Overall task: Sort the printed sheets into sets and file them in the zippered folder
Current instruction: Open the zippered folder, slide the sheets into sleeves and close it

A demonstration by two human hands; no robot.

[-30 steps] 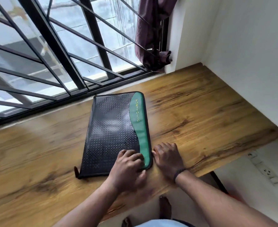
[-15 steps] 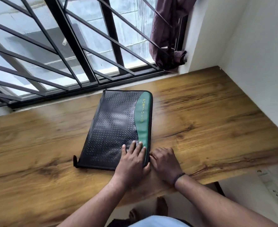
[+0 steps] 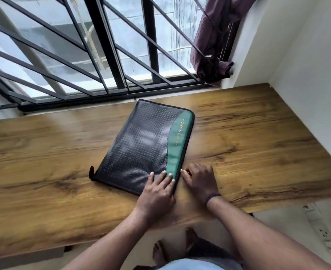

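The black textured zippered folder w/ a green curved band and yellow lettering is lying flat on the wood-grain tabletop, closed, mid-scene, its long axis running from near-centre out toward the far window grille, leaning slightly to the right. No printed sheets are showing anywhere in view.

The left hand is lying flat, fingers straight, pressing down the near right corner of the folder, partly on the green band. The right hand is sitting just beside the folder's right edge, on the tabletop side, fingers curled in and pinching what looks like a small metal zip pull, tho it's tiny and hard to confirm.

Key relation: the zip track is running along the right long edge, away from the right hand toward the far end. So the right hand is the nearer one for the pull, and the travel prob needs to be straight along that edge, far-ward, w/ the left hand anchoring the near corner so the folder isn't sliding.
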